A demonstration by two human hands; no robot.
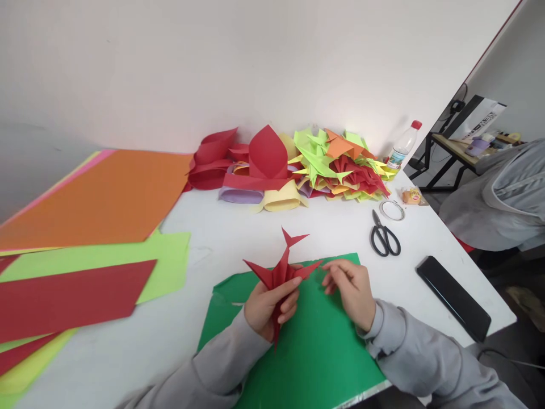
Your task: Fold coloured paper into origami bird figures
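Note:
My left hand (272,307) is closed around a folded red paper figure (281,270) with several pointed arms and a forked tip at its top. One point of the figure sticks out below the hand. My right hand (351,289) is just right of the figure, its fingers loosely bent and apart. Its fingertips are close to the figure's right-hand point; whether they touch is hard to see. Under both hands lies a green board (315,341) on the white table.
Coloured paper sheets (97,199) lie at the left. Paper hats (268,153) and a heap of folded paper figures (340,162) stand along the wall. To the right are black scissors (384,236), a tape roll (392,211), a bottle (402,147), a wrapped snack (411,196) and a phone (453,298).

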